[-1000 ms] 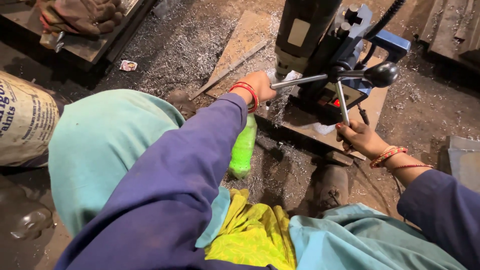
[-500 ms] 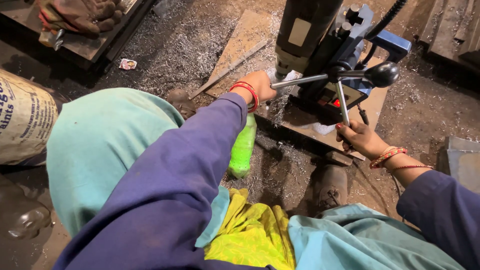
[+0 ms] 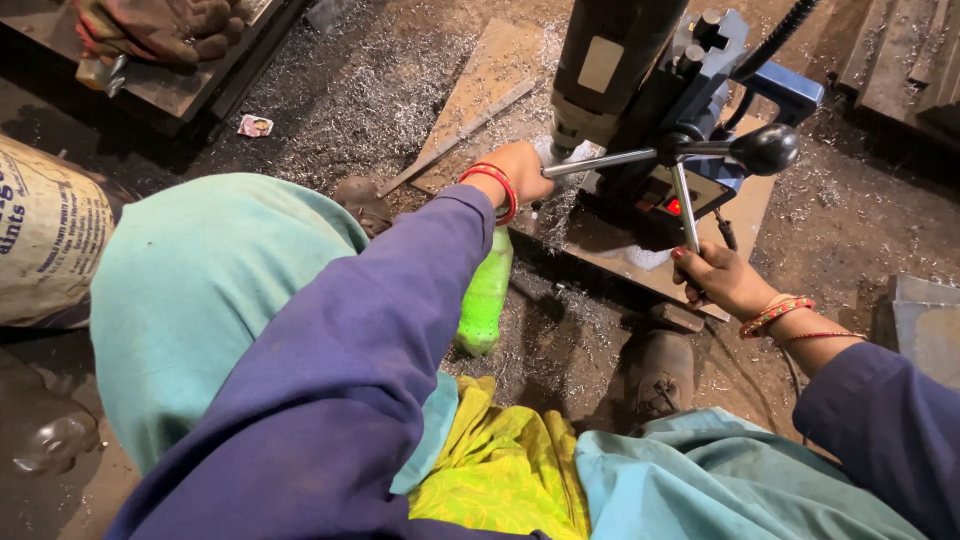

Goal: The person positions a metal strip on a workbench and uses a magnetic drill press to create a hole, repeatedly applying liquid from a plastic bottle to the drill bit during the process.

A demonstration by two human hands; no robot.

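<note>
Two hands are at work on a heavy drill press [image 3: 650, 90] that stands on a steel plate [image 3: 600, 240] on the floor.

Nearest is the right hand [image 3: 725, 280], low and just right of the machine's base. Its fingers are curled shut around the lower end of one thin feed-handle rod [image 3: 686, 205], the wrist bent up and the forearm coming in from the right in a dark blue sleeve. The rod looks stiff, smooth metal, likely slick with oil. The black knob [image 3: 765, 150] on another spoke, up and right of this hand, would give a fuller grip.

A green plastic bottle [image 3: 484, 300] hangs below the left wrist. It looks light and easily squashed, and I cannot tell what holds it.

Farther out, the left hand [image 3: 520, 170] is stretched forward on a nearly straight arm, closed at the foot of the drill's column beside something pale. What it grips is hidden.

The machine looks far too heavy to shift one-handed. Its body offers the only sound hold. Metal shavings [image 3: 370, 90] lie beyond both hands, sharp to bare skin.
</note>
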